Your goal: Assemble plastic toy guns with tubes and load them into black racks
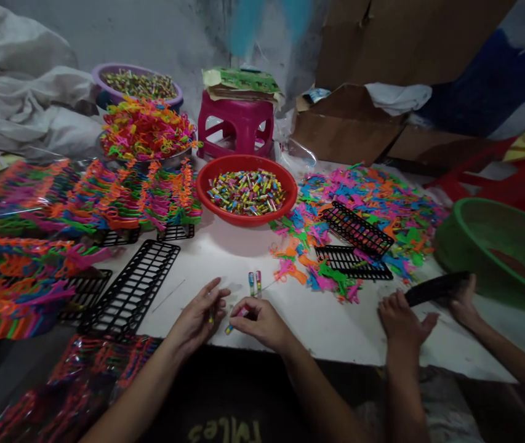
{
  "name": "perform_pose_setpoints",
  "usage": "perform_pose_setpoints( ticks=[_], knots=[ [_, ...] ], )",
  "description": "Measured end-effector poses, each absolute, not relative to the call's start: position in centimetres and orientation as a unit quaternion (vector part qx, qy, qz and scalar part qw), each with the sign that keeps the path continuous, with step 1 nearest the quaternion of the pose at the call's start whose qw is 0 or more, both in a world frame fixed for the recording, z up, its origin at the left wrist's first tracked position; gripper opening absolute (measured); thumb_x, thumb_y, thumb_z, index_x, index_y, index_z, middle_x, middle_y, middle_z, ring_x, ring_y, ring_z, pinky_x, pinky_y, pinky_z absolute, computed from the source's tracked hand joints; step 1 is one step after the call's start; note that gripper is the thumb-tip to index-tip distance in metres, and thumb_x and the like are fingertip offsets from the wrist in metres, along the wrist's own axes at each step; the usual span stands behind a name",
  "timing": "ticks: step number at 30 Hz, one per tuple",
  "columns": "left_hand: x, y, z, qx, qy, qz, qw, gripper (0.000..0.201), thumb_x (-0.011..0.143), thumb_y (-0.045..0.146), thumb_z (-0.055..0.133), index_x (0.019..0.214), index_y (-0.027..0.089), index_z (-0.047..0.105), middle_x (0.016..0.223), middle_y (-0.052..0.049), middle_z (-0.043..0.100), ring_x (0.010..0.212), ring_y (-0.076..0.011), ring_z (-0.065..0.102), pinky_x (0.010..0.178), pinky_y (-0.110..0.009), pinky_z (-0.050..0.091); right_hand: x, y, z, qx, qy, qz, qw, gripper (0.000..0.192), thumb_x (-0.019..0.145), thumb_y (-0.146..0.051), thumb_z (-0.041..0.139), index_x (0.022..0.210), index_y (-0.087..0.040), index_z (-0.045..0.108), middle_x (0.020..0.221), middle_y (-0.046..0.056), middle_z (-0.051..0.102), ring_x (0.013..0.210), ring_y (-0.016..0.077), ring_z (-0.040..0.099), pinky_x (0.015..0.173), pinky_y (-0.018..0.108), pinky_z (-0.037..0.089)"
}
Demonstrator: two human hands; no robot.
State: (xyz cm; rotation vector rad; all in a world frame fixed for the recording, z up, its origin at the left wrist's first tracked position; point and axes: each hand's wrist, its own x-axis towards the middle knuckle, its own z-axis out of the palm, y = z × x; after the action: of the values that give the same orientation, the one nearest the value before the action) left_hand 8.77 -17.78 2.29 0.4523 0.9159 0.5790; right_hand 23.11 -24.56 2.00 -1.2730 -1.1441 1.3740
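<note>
The scene is dimly lit, with soft light falling from above onto the white table (pixel 290 320), which is the brightest area, while the near edge and the lower corners sink into deep shadow. A soft shadow lies under the red bowl (pixel 246 191) (no harsh glare anywhere). The wide lens bends and smears the left and right edges, and colours there look blurred.

One head-worn camera looks forward and down, close over the white table (pixel 253 258); its far edges probably blur.

Two bowls of candies: red bowl (pixel 207 184), purple bowl (pixel 100 77); one pink stool (pixel 237 123).
</note>
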Motion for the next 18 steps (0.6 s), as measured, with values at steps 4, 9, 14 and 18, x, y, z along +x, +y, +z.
perform_pose_setpoints(
  ticks=[4,9,14,18],
  knots=[
    [9.0,-19.6,2.0,0.170,0.400,0.208,0.876,0.027,0.082,0.034,0.052,0.099,0.013,0.056,0.092,-0.007,0.063,0.077,-0.0125,0.062,0.068,-0.022,0.052,22.6,-24.2,1.9,-0.614,-0.515,0.436,0.411,0.034,0.066,-0.028,0.065,0.099,-0.024,0.059,0.071,-0.003,0.059,0.061,0.0123,0.051,0.058,0.022,0.038],
    [8.8,-19.2,1.9,0.131,0.460,0.210,0.853,0.019,0.071,0.004,0.061,0.089,0.011,0.057,0.081,-0.005,0.065,0.064,-0.0070,0.061,0.063,-0.014,0.052,24.1,-23.2,1.2,-0.751,-0.467,0.291,0.365,0.029,0.076,-0.043,0.054,0.094,-0.021,0.058,0.069,0.000,0.056,0.063,0.0149,0.053,0.061,0.025,0.039],
    [9.2,-18.1,1.6,0.120,0.502,0.219,0.828,0.002,0.076,0.010,0.058,0.076,0.010,0.056,0.059,-0.002,0.060,0.051,-0.0089,0.059,0.048,-0.016,0.051,24.5,-21.0,-0.8,-0.822,-0.509,0.146,0.209,0.019,0.073,-0.028,0.055,0.088,-0.017,0.060,0.089,0.010,0.054,0.080,0.0208,0.051,0.067,0.029,0.039],
    [9.7,-18.0,0.9,0.124,0.503,0.243,0.820,0.004,0.078,0.014,0.056,0.078,0.010,0.055,0.086,-0.011,0.065,0.081,-0.0197,0.064,0.074,-0.031,0.054,24.5,-19.9,-1.5,-0.832,-0.493,0.163,0.196,0.017,0.072,-0.019,0.050,0.085,-0.015,0.060,0.086,0.009,0.053,0.079,0.0185,0.051,0.070,0.026,0.039]
  ],
)
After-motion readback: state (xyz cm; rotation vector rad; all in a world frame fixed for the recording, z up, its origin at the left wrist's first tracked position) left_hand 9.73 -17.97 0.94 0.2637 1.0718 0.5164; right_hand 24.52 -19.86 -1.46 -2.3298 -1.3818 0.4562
